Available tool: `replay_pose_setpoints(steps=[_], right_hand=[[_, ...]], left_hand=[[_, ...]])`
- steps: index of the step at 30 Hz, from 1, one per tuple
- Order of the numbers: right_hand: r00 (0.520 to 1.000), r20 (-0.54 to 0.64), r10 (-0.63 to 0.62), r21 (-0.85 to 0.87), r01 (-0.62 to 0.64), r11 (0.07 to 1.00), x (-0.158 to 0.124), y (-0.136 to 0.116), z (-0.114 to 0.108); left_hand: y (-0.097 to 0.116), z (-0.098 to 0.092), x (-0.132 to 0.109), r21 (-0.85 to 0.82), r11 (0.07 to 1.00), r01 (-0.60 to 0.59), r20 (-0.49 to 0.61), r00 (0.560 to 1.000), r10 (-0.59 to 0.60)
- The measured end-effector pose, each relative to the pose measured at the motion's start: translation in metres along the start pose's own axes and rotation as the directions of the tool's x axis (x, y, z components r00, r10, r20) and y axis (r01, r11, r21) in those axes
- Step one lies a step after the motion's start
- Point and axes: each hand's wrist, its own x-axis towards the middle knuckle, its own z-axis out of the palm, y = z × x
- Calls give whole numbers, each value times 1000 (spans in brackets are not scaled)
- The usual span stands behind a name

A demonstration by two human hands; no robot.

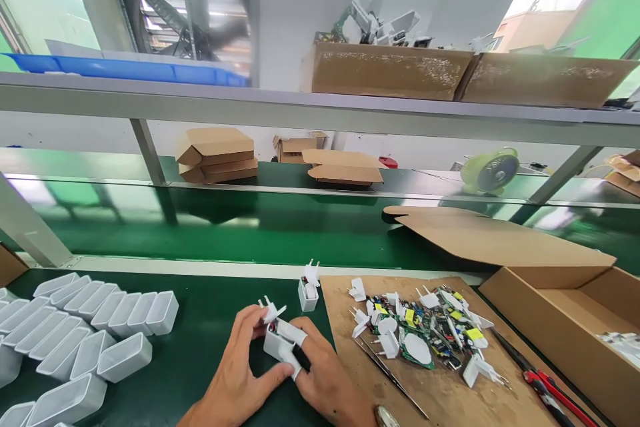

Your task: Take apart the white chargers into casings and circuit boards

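Observation:
Between my two hands is a white plug charger (281,340), tilted, with its two-pin plug end pointing up and away from me. My left hand (240,370) grips its left side, thumb pressed on the near edge. My right hand (325,373) is closed around the right side, and a dark piece shows at its fingers; I cannot tell what it is. Just beyond them a second white charger (308,295) stands upright on the dark green mat, its plug pins up. Open white plastic casings (125,357) lie in rows to the left of my left hand.
On the brown board (367,403) at right lie a pile of circuit boards and plug parts (425,330), tweezers (390,373) and red-handled pliers (550,387). An open cardboard box (555,320) stands beyond. Behind runs a green conveyor belt (300,233) under a shelf (280,101).

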Motion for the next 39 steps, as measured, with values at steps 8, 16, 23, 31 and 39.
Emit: replay_pose_setpoints(steps=[8,16,23,31,39], right_hand=[[944,114,309,664,-303,683,6,-9,10],[940,98,327,668,-306,679,8,-5,13],[970,-228,80,175,-40,984,1,-7,6],[880,-446,163,98,-132,986,9,55,-21],[910,-386,151,12,-159,987,3,52,-38]], left_hand=[[14,10,-1,89,970,-227,-99,967,235],[15,8,3,108,962,-252,-108,959,263],[-4,10,0,207,978,12,-91,996,7],[-41,32,43,-57,965,257,-22,966,-259],[-21,55,45,-103,951,290,95,955,-281]])
